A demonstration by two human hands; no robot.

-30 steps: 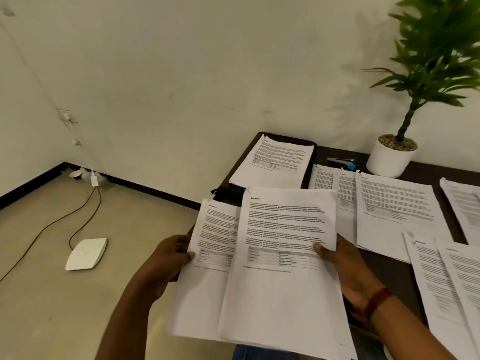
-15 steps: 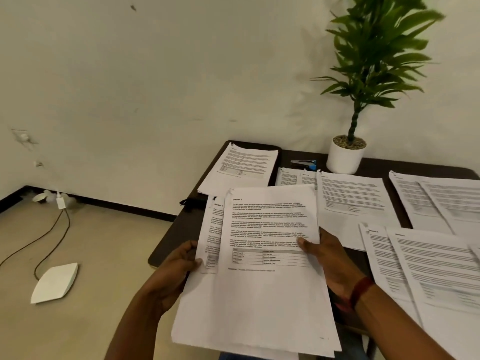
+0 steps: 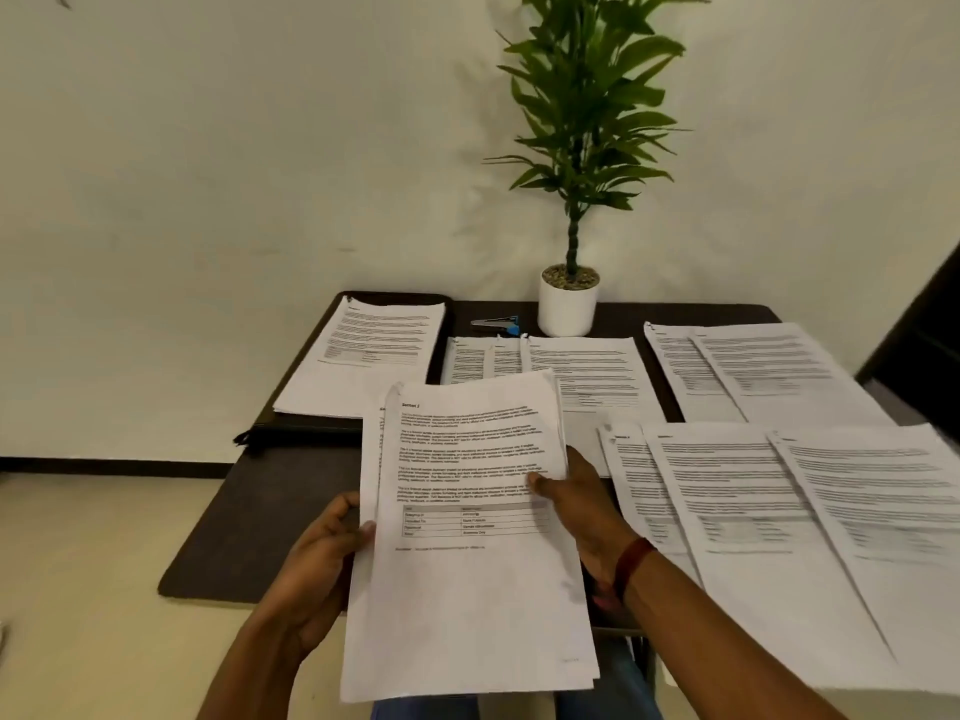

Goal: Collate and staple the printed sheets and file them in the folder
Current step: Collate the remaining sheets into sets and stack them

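Left hand (image 3: 322,558) and right hand (image 3: 582,506), fingers clasping opposite side edges, hold the gathered sheets (image 3: 467,589) over the table (image 3: 249,537) at 6 o'clock, apparently to square them for stapling; stapler (image 3: 496,324) lies at 12 o'clock, folder (image 3: 301,431) at 11 o'clock.

Held sheets (image 3: 470,589) closed up. The lower set, fanned well out to the left a second ago, now shows only a narrow strip beside the top page. Left hand (image 3: 322,558) has moved in with it, thumb now on the top page's left edge.
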